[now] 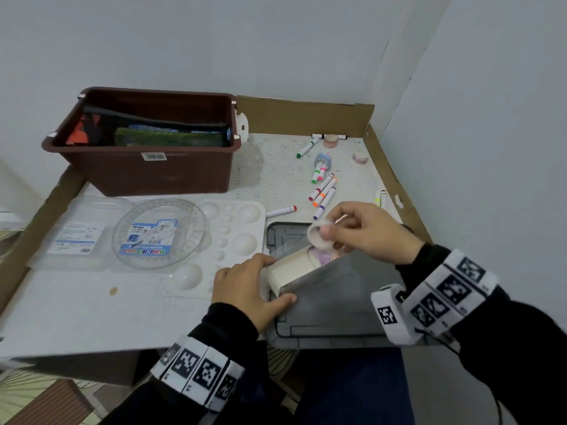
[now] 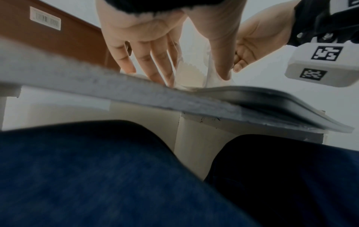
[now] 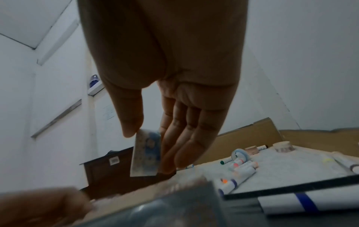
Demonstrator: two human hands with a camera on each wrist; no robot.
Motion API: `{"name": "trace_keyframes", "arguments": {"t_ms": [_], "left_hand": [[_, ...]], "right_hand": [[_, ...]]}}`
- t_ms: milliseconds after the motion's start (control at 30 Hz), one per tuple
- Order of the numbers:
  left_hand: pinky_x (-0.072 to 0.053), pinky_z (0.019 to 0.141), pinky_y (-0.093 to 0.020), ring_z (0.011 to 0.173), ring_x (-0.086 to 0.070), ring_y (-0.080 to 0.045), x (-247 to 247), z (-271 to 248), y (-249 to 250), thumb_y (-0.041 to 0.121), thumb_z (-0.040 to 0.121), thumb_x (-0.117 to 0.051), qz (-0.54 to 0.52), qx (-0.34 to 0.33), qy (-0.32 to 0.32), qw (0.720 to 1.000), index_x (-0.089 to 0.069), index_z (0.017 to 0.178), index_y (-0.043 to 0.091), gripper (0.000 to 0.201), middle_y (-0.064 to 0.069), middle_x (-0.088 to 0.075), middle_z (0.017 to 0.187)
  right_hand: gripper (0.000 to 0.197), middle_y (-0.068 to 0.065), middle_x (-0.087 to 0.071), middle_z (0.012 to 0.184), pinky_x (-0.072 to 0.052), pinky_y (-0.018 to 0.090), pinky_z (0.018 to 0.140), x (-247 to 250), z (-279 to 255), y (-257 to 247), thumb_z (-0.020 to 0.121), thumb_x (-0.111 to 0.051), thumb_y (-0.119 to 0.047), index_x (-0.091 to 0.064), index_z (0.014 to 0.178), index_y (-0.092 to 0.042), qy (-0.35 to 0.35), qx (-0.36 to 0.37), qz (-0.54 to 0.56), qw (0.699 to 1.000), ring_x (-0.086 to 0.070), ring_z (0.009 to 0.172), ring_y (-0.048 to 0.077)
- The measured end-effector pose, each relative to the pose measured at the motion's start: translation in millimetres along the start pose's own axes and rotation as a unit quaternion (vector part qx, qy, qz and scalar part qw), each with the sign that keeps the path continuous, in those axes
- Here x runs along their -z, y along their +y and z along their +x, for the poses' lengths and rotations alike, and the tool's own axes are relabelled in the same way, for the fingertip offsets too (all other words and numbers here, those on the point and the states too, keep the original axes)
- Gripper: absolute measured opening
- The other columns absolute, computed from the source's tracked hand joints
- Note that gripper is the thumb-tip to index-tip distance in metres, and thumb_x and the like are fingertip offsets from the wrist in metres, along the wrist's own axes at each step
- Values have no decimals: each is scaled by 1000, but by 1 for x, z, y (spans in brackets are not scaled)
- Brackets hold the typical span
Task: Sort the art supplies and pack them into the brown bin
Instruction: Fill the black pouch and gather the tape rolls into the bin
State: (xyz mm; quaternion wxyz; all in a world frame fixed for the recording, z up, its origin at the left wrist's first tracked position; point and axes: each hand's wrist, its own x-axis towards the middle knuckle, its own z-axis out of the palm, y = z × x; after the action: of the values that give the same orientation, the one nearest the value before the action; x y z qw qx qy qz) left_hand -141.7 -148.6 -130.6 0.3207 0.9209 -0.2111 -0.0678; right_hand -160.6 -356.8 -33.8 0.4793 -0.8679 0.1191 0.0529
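Observation:
The brown bin (image 1: 147,173) stands at the back left with a black pencil case and a green item inside. My left hand (image 1: 271,282) grips a small clear box (image 1: 291,268) by its near end, thumb on one side and fingers on the other; the box (image 2: 191,73) is tilted on a grey lid (image 1: 337,305). A purple shape shows inside it. My right hand (image 1: 329,230) pinches a pale roll of tape (image 1: 316,239) just above the box's open end. In the right wrist view the tape roll (image 3: 145,156) has a blue pattern.
Several markers (image 1: 323,191) lie scattered at the right, with one red-capped marker (image 1: 280,211) nearer. Three tape rolls (image 1: 359,156) sit at the back right. A white paint palette (image 1: 242,240) and a clear round pen case (image 1: 159,234) lie left of my hands. Cardboard walls edge the table.

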Motion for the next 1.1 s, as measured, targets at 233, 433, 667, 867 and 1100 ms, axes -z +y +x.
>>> {"name": "trace_keyframes", "arguments": {"t_ms": [233,433,667,867,1100], "left_hand": [[-30,79,-27,91,-58,-12,1,-1,1,62,59,-70,8,-9,9,1000,-53,107,31,60,15,-64,96],[-33,84,-28,94,-58,-12,4,-1,2,69,56,-60,9,-5,-1,1000,-52,109,30,67,15,-63,100],[-28,81,-27,96,-58,-12,2,-1,2,62,60,-70,6,-9,5,1000,-52,110,31,61,15,-63,102],[-32,83,-29,93,-58,-12,3,-1,2,60,61,-70,1,-13,12,1000,-53,109,30,59,14,-63,98],[-39,83,-30,95,-57,-17,2,-1,4,47,63,-76,-35,-28,36,998,-59,109,24,55,8,-64,101]], "right_hand": [[19,-9,-60,62,-44,18,60,-39,-16,16,78,-71,-32,-59,85,-19,47,56,-118,990,-53,56,2],[22,-15,-56,71,-37,22,63,-51,-16,19,78,-69,-37,-54,88,-25,97,103,-226,964,-52,70,3],[19,-9,-59,77,-33,26,66,-54,-14,23,76,-69,-33,-61,84,-18,116,98,-249,957,-48,83,15],[27,-4,-45,93,-32,24,72,-52,-12,26,73,-73,-32,-60,95,-22,129,63,-234,962,-44,93,14],[41,-2,-50,95,-37,26,76,-49,-7,35,68,-77,-39,-55,97,-21,138,51,-196,969,-46,93,14]]}}
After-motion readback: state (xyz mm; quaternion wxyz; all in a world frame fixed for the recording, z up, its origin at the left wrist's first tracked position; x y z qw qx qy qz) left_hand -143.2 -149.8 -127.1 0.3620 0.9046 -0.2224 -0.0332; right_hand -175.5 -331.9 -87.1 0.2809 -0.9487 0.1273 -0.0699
